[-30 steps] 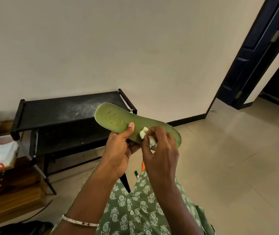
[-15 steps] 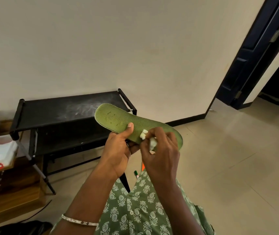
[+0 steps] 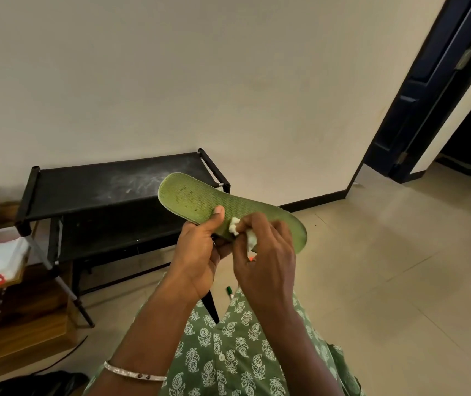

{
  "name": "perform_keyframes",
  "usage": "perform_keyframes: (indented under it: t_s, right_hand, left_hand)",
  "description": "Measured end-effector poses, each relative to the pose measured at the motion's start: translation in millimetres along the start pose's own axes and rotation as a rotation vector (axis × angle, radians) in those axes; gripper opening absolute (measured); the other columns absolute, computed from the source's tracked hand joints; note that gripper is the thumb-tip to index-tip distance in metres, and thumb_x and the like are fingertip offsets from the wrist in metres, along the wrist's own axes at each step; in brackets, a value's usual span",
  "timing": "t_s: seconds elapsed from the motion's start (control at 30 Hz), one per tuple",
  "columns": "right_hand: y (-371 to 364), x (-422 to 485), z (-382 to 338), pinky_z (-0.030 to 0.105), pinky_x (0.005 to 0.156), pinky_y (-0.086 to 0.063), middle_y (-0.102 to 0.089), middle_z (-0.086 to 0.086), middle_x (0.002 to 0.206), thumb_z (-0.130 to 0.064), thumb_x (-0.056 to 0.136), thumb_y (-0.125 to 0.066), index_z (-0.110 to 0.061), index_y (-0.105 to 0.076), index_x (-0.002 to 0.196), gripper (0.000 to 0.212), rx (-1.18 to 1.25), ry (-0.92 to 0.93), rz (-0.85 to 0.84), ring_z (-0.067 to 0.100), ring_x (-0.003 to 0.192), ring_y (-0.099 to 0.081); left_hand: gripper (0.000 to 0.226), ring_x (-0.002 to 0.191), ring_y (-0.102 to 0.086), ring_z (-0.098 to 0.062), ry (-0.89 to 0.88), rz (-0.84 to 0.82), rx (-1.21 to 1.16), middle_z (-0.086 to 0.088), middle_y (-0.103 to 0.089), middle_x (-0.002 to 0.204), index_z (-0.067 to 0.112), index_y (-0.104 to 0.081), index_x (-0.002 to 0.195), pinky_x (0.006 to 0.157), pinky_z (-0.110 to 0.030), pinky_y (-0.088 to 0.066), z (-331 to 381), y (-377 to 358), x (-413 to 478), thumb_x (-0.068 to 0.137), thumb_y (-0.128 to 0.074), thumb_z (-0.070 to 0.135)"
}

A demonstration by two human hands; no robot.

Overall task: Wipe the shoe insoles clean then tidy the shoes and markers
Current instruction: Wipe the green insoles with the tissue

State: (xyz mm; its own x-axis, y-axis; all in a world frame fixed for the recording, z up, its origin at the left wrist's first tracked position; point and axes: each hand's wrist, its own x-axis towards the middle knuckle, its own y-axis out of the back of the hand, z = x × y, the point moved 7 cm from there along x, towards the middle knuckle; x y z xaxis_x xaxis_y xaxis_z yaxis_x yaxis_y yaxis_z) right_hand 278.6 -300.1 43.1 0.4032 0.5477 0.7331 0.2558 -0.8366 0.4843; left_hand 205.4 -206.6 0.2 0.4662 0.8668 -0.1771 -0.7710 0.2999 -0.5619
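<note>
**Wiping the green insole**

We are holding the green insole (image 3: 200,201) up in the air, in front of the black rack (image 3: 85,190). Our L hand (image 3: 200,252) is gripping it from below, w/ the thumb (image 3: 218,213) pressing on top. Our R hand (image 3: 268,252) is pinching a white tissue wad (image 3: 234,226) against the insole's near edge. A green marker (image 3: 230,291) is lying on the floor (image 3: 400,267) below.

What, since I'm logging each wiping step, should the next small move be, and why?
Probably slide the white wipe, pinched in the right hand, toward the dark marks near the green insole's far end; the wipe sits mid-insole beside the left hand's thumb, and the marks look unwiped.
</note>
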Motion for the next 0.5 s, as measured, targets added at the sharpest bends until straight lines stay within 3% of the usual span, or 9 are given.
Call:
perform_keyframes:
  t_s: [0.07,0.17,0.23,0.33,0.43,0.5]
  right_hand:
    - [4.7,1.9,14.3,0.036,0.068,-0.049,-0.061,-0.017,0.083,-0.009,0.082,-0.067,-0.021,-0.057,0.091,0.018,-0.029,-0.067,0.02,0.011,0.081,-0.047]
    - [7.3,3.2,25.6,0.037,0.066,-0.05,-0.052,-0.021,0.082,-0.005,0.079,-0.07,-0.02,-0.057,0.091,0.023,-0.049,-0.125,0.032,0.013,0.081,-0.049]
    - [5.5,2.5,17.2,0.033,0.064,-0.048,-0.058,-0.018,0.081,-0.004,0.08,-0.069,-0.02,-0.057,0.091,0.022,-0.041,-0.096,0.036,0.013,0.081,-0.049]
    - [-4.8,-1.2,-6.3,0.027,0.064,-0.043,-0.066,-0.012,0.084,-0.006,0.085,-0.067,-0.019,-0.058,0.091,0.018,0.008,-0.013,-0.004,0.011,0.081,-0.047]
    - [-9.9,-4.5,-12.3,0.03,0.067,-0.046,-0.068,-0.011,0.086,-0.009,0.088,-0.065,-0.019,-0.06,0.092,0.012,0.009,0.032,-0.022,0.01,0.082,-0.045]
    - [-4.8,-2.4,-3.3,0.034,0.067,-0.048,-0.069,-0.011,0.086,-0.009,0.085,-0.068,-0.019,-0.06,0.094,0.015,-0.016,0.015,0.009,0.011,0.081,-0.048]
  left_hand:
    - [0.032,0.101,-0.073,-0.028,0.002,0.009,-0.027,-0.014,-0.073,0.112,0.002,-0.058,0.128,0.081,-0.041,-0.062,1.0,0.7,0.7,0.099,-0.057,0.016]
    - [0.032,0.103,-0.072,-0.027,0.005,0.024,-0.048,-0.013,-0.074,0.112,0.003,-0.057,0.129,0.086,-0.044,-0.06,1.4,1.2,1.7,0.099,-0.057,0.015]
    - [0.03,0.098,-0.073,-0.026,0.008,0.011,-0.033,-0.013,-0.075,0.109,0.002,-0.06,0.125,0.082,-0.04,-0.061,-0.1,-0.1,1.8,0.099,-0.056,0.016]
    - [0.028,0.075,-0.071,-0.017,0.017,0.009,-0.014,-0.01,-0.07,0.088,-0.003,-0.059,0.113,0.067,-0.03,-0.06,-4.6,0.5,1.2,0.097,-0.061,0.02]
    - [0.038,0.076,-0.07,-0.017,0.03,0.035,-0.013,-0.011,-0.066,0.089,-0.002,-0.055,0.12,0.066,-0.029,-0.059,-6.5,3.7,0.6,0.094,-0.066,0.023]
    - [0.029,0.073,-0.072,-0.016,0.016,0.023,-0.003,-0.01,-0.071,0.088,-0.002,-0.059,0.115,0.062,-0.029,-0.06,-3.4,3.2,1.0,0.096,-0.063,0.019]
